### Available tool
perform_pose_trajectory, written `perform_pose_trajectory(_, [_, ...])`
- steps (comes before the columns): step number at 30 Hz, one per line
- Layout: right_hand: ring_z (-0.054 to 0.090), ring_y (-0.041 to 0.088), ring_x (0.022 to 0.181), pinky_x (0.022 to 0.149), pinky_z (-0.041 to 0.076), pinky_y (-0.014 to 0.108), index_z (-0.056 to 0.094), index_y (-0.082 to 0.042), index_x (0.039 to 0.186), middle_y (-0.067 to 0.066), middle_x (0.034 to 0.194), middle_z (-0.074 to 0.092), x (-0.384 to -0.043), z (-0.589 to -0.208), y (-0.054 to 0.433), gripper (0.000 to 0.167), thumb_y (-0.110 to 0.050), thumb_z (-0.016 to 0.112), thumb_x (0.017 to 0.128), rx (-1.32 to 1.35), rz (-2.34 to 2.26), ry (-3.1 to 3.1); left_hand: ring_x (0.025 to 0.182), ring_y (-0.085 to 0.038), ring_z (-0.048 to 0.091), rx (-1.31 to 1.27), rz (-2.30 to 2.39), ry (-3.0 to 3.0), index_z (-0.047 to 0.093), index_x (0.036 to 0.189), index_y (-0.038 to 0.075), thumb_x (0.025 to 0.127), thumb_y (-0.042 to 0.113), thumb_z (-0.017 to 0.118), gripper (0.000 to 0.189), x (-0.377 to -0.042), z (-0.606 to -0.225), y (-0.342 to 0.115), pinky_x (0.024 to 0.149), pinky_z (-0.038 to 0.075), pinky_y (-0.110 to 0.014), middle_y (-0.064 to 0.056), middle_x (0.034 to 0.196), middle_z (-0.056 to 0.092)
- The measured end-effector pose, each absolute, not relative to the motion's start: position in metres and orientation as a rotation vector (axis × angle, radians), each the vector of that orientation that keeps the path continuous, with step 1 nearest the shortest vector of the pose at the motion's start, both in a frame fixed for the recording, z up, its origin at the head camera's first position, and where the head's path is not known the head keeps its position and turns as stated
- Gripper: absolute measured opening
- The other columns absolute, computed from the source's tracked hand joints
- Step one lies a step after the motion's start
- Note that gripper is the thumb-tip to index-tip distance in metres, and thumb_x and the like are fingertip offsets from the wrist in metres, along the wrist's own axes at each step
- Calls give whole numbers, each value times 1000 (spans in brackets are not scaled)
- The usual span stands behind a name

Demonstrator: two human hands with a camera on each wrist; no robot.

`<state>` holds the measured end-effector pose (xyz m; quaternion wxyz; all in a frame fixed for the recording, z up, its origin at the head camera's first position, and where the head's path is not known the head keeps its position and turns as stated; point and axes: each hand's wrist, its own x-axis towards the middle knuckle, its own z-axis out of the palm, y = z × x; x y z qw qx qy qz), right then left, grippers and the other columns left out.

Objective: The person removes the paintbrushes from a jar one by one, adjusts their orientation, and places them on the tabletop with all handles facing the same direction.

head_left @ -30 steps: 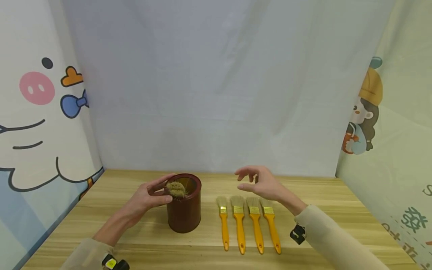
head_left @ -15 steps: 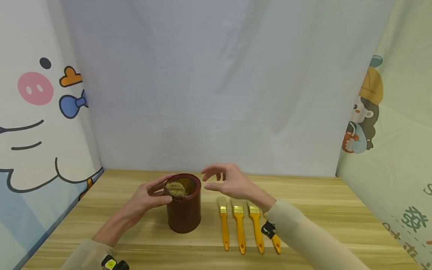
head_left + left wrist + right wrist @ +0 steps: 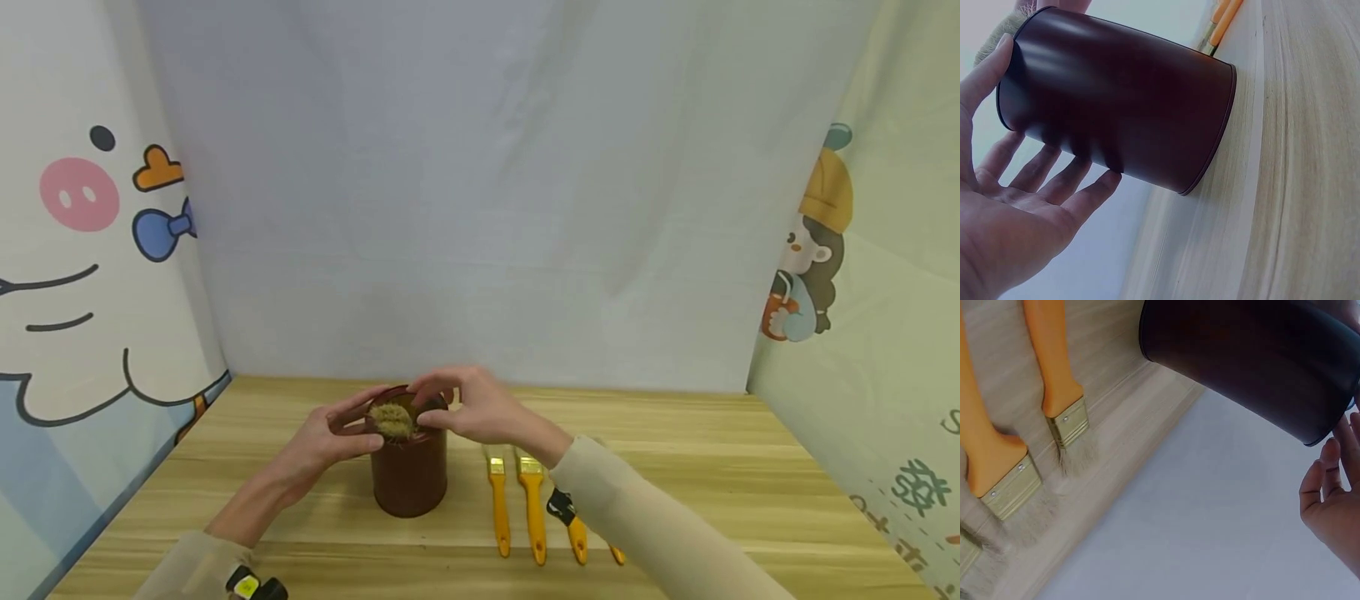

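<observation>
A dark red cylindrical pot (image 3: pixel 408 479) stands upright on the wooden table. A tan bristly tuft (image 3: pixel 392 422) shows at the left of its mouth; what lies under the tuft is hidden. My left hand (image 3: pixel 318 446) holds the pot's left side near the rim, thumb in front, as the left wrist view also shows along the pot's wall (image 3: pixel 1110 94). Over the mouth is my right hand (image 3: pixel 480 408), its index finger dipping inside and its thumb at the near rim beside the tuft. Thumb and index finger are spread apart.
Several flat paintbrushes with orange handles lie in a row right of the pot, among them a narrow one (image 3: pixel 500 517) and a wider one (image 3: pixel 535 517). My right sleeve (image 3: pixel 645 517) covers part of the row. A pale curtain (image 3: pixel 480 208) hangs behind the table.
My right hand has moved left from above the brushes to the pot's mouth, its sleeve now covering more brushes. The left hand and the pot have stayed put.
</observation>
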<state>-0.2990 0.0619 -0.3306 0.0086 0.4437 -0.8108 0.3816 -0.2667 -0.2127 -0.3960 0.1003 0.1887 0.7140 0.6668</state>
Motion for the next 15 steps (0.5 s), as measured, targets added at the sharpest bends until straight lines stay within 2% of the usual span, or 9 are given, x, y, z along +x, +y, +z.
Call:
perform_pose_trajectory(4, [64,11,95,83,51,32,72,-7,130,0,111,78,-299,-329,56,34,-11,79,97,1412,1181,-2566,149,-51,32,558,1961,2118,37,166,12,99,19,74,77,-266,-396,-213,109,48,-51,-24,167,30])
perform_pose_trajectory(8, [68,9,108,90,54,31,72,-9,131,3,116,77,-298,-328,51,35,-11,79,97,1444,1201,-2587,147,-49,37,572,1964,2106,36,166,11,99,17,73,77,-266,-396,-213,108,49,-49,-24,166,33])
perform_pose_trajectory(15, [69,6,103,86,55,26,72,-9,132,4,117,77,-299,-328,42,37,-11,79,96,1478,1249,-2600,144,-43,46,568,1967,2096,33,167,12,100,16,73,78,-267,-398,-215,109,49,-48,-24,162,39])
